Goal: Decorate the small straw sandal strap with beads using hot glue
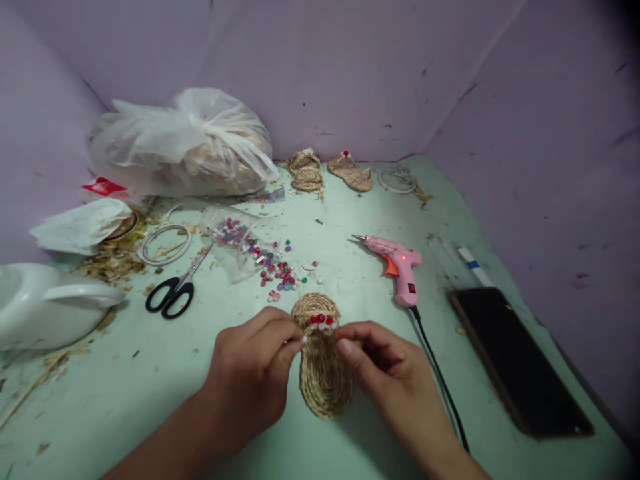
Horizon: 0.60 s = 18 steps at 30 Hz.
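A small woven straw sandal (pixel 323 373) lies on the pale green table (pixel 150 373) in front of me, with red and white beads (pixel 320 321) on its strap. My left hand (pixel 253 377) pinches the strap's left end. At the strap's right end my right hand (pixel 383 370) pinches it with thumb and forefinger. Both hands are closed on the sandal's strap.
A pink glue gun (pixel 395 263) with a black cord lies to the right, beside a dark phone (pixel 517 360). Loose beads spill from a clear cup (pixel 240 243). Black scissors (pixel 173 293), a white bowl (pixel 45 303), a plastic bag (pixel 185 143) and more woven sandals (pixel 327 171) lie around.
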Tool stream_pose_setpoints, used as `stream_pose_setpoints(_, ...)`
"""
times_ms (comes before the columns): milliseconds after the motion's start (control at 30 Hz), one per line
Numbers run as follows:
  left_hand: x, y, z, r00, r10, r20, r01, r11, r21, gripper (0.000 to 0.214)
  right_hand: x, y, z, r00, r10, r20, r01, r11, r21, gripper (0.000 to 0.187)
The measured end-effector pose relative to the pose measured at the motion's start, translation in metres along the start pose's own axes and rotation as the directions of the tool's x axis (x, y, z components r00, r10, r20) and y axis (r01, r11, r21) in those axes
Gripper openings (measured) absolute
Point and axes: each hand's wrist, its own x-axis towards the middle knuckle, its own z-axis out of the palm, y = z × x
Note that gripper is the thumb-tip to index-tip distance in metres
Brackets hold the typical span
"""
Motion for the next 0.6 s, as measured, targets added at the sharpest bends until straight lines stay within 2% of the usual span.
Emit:
stream_pose_setpoints(67,0.003,-0.001,0.002,0.999,-0.001,-0.042,0.002,1.0,0.031,0.011,0.006,0.0,-0.011,0.979,-0.198,-0.052,0.183,0.96,-0.21,0.016)
stream_pose_setpoints(133,0.005,-0.001,0.006,0.999,0.001,-0.055,0.003,0.998,0.057,0.011,0.013,0.0,-0.018,0.942,-0.334,0.033,0.324,0.878,-0.353,0.029)
stream_pose_setpoints(200,0.005,0.0,0.01,0.999,-0.02,-0.045,0.023,0.997,0.074,0.012,0.019,0.002,-0.021,0.912,-0.38,0.154,0.409,0.815,-0.41,0.042)
stream_pose_setpoints(300,0.004,0.002,0.013,0.998,-0.044,-0.039,0.047,0.995,0.088,0.014,0.025,0.007,-0.018,0.9,-0.371,0.227,0.434,0.792,-0.429,0.047)
stream_pose_setpoints(433,0.004,0.003,0.015,0.998,-0.038,-0.052,0.044,0.99,0.131,0.014,0.028,0.014,-0.012,0.916,-0.329,0.231,0.399,0.818,-0.414,0.046)
stream_pose_setpoints(600,0.003,0.001,0.017,0.998,-0.045,-0.039,0.05,0.99,0.129,0.012,0.028,0.016,-0.011,0.915,-0.334,0.224,0.398,0.836,-0.377,0.045)
